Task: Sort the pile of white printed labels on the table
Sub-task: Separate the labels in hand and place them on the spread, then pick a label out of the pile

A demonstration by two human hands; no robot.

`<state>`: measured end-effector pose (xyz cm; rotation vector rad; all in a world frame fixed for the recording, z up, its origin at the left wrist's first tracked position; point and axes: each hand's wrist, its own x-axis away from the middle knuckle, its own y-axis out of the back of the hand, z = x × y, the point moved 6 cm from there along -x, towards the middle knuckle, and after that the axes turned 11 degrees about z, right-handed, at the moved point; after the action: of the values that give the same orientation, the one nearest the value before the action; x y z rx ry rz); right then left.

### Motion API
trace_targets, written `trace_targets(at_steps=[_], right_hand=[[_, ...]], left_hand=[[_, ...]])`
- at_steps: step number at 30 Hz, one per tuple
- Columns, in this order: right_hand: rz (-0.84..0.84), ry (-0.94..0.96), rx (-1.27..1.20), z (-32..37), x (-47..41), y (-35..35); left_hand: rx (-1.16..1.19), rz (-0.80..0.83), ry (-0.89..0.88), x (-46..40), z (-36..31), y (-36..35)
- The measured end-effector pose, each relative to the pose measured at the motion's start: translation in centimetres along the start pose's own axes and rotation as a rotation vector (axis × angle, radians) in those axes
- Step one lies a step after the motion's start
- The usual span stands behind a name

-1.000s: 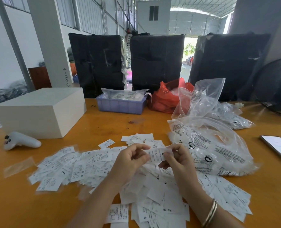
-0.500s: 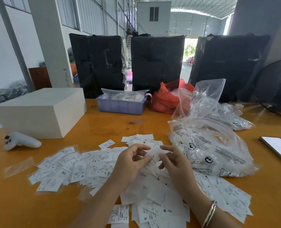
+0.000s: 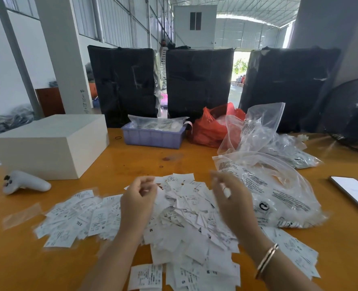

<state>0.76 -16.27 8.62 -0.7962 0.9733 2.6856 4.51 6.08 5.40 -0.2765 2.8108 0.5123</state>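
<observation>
Pile of white printed labels [image 3: 186, 223] spreads over the near half of the orange table [image 3: 144, 162], from about 9 o'clock across the middle to 5 o'clock; some slips show size letters (S, M, XXL). Both hands are above the pile and apart from each other. Left hand [image 3: 139, 203], just left of centre, has fingers curled loosely inward; blurred, so I cannot tell whether it holds a slip. Right hand [image 3: 230, 196], just right of centre, has fingers hanging relaxed and slightly spread, also blurred, nothing visibly gripped. A bangle [image 3: 266, 260] sits on the right wrist.

Around the pile: white box [image 3: 50, 143] at 10 o'clock, white controller [image 3: 25, 182] just in front of it. Lilac tray [image 3: 152, 136] at 12 o'clock holds bagged slips. Red bag [image 3: 209, 127] at 1 o'clock. Clear printed bags [image 3: 278, 185] at 2 to 3 o'clock, the nearest touching the pile's right edge. Phone [image 3: 354, 193] at 3 o'clock, well apart from the labels. Three black-wrapped bundles [image 3: 197, 80] stand behind the table.
</observation>
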Motion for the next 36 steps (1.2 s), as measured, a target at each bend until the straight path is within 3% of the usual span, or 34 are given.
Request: trace_targets(at_steps=[3, 6, 8, 10, 12, 14, 23, 27, 31, 36], right_hand=[[-0.211, -0.033, 0.024, -1.6, -2.4, 4.1], [-0.219, -0.188, 0.156, -5.4, -5.0, 6.4], [-0.099, -0.358, 0.261, -8.9, -6.4, 7.0], [0.141, -0.511, 0.444, -11.7, -7.1, 6.4], [0.374, -0.545, 0.696, -12.9, -7.0, 5.4], [0.463, -0.545, 0.768, -13.3, -6.3, 4.5], [0.217, -0.517, 0.566, -11.5, -4.8, 4.5], [0.233, -0.511, 0.623, -11.6, -4.7, 4.8], [0.032, -0.420, 0.684, -10.9, -4.8, 6.3], [-0.007, -0.323, 0.630, -9.3, -5.3, 6.5]], left_hand=[[-0.112, -0.082, 0.005, -0.5, 0.4, 1.5], [-0.244, -0.101, 0.041, -0.7, 1.1, 2.5], [-0.354, -0.062, 0.106, -0.8, 1.9, 2.6], [-0.478, -0.019, 0.143, -0.7, 2.2, 2.4], [-0.597, -0.038, 0.123, -0.6, 2.1, 2.3], [-0.657, -0.073, 0.084, -0.4, 1.6, 2.1], [-0.687, -0.062, -0.032, -0.2, 0.4, 0.9], [-0.684, -0.058, -0.046, -0.1, 0.1, 0.8], [-0.691, -0.061, -0.084, 0.0, -0.2, 0.7], [-0.693, -0.026, -0.139, 0.1, -0.5, 0.0]])
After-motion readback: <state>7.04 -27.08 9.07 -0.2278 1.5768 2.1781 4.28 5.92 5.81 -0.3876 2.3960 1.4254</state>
